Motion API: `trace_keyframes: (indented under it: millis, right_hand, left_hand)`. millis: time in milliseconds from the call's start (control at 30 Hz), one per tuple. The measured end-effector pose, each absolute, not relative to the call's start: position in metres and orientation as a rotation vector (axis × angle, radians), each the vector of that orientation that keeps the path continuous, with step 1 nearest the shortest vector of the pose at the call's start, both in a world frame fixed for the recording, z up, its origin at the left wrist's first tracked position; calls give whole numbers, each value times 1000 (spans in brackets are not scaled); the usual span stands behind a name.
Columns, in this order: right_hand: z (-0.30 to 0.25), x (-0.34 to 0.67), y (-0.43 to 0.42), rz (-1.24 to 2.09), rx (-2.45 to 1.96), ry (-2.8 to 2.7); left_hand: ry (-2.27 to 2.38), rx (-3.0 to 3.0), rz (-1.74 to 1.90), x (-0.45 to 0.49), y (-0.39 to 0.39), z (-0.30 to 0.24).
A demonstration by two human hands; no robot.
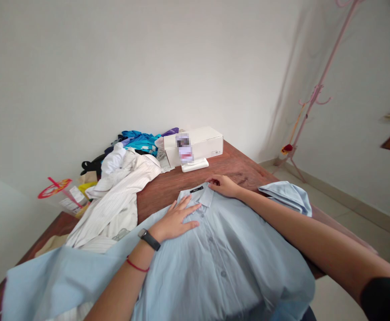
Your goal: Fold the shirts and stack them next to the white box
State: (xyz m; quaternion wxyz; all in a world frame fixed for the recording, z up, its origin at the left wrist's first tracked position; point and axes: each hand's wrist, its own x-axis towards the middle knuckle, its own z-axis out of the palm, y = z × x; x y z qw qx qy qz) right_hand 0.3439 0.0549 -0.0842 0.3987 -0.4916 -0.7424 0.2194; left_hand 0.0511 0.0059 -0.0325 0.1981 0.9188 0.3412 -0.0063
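Note:
A light blue button-up shirt [235, 254] lies front side up across the table, its collar toward the far side and a dark label inside the neck. My left hand [181, 216] rests flat on the shirt just below the collar, fingers spread. At the collar's right side, my right hand [225, 185] has its fingers curled and pinched on the collar edge. One sleeve [61, 272] stretches out to the lower left. Folded light blue fabric [288, 196] lies beyond my right forearm; whether it belongs to this shirt I cannot tell.
The wooden table [161, 187] stands near a wall. A pile of striped and white clothes [121, 187] lies at left, blue clothes [141, 141] behind it. A plastic cup [64, 196] with a straw, a white box [201, 145] and a pink coat stand [315, 93] are also around.

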Motion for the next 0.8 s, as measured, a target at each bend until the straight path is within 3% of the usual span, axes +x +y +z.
trace_keyframes:
  millis: [800]
  right_hand:
    - [-82,344,52,568,-1280,-1905]
  left_hand:
    - [944,2531,60,48,8,-40]
